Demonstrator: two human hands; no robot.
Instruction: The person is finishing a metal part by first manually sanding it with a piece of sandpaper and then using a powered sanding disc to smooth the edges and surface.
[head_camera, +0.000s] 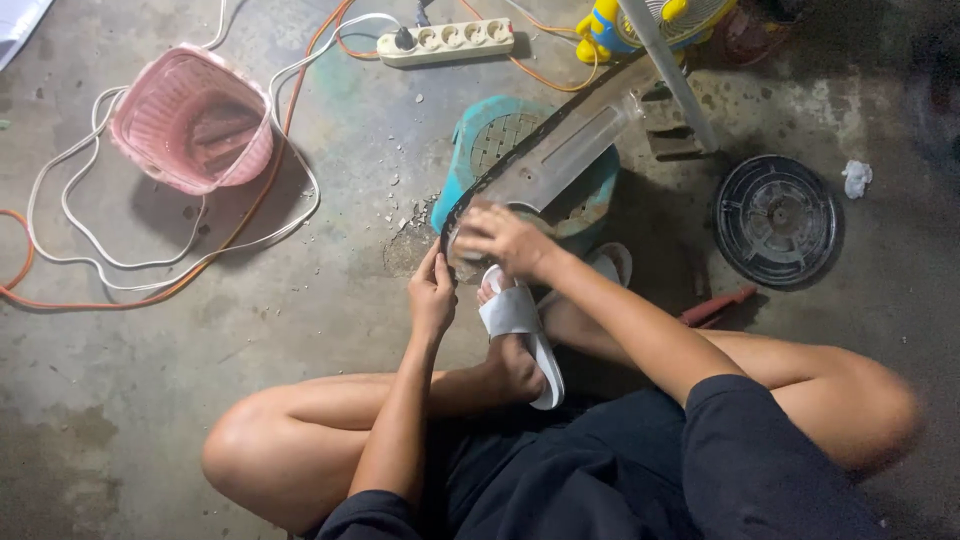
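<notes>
1. While sitting on the concrete floor (300, 300) with knees apart, a person is working on a clear plastic fan blade (560, 160) edged by a dark rim, which is lying tilted across a teal stool (470, 150) just ahead of the feet.
2. Left hand (432, 295) is gripping the near rim of the blade, fingers curled around its edge.
3. Right hand (505, 238) is resting on top of the blade's near end, fingers bent and pressing down; whether it is pinching anything, I cannot tell.
4. White sandal (520, 330) is sitting on one foot, just below both hands.
5. Pink basket (190, 120) is lying on its side, well apart to the left, among white and orange cables (180, 265).
6. White power strip (445, 42) is lying beyond the stool.
7. Round black fan grille (778, 220) is lying flat to the right, near a red-handled tool (715, 306).
</notes>
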